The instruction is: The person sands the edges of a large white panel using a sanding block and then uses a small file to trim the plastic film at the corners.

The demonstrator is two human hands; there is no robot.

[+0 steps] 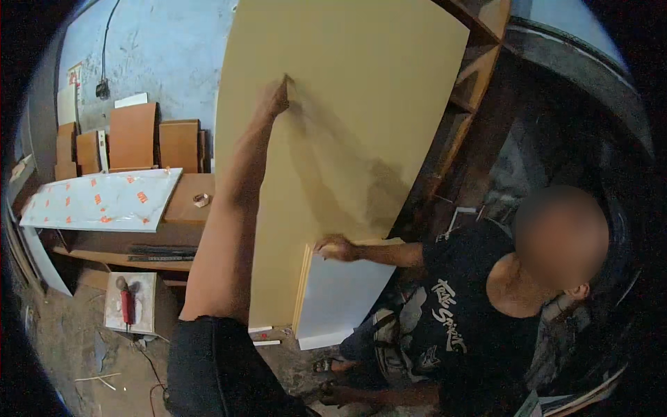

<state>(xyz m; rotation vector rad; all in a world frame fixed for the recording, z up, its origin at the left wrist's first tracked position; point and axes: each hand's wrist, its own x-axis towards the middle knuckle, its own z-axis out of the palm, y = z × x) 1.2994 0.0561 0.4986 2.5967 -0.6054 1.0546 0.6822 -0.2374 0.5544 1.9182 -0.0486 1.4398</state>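
Note:
My left hand [276, 99] is raised to the large yellowish-tan board [347, 62] that stands upright before me. Its fingers are drawn together, with one fingertip or a small dark point reaching up against the board; anything held is too small to make out. A shadow of my arm falls across the board's face. My right hand does not show. At the right, a co-worker in a dark T-shirt [479, 306] rests one hand [337, 247] on the top edge of several white panels [347, 292] with yellowish edges, leaning against the tan board.
On the left, a workbench [184, 201] carries a white panel [104, 198] with orange marks and a tape roll [201, 200]. Brown boards [132, 135] lean on the wall. A red-handled tool [126, 306] lies on a box [147, 288]. Wooden shelving [479, 76] stands behind the board.

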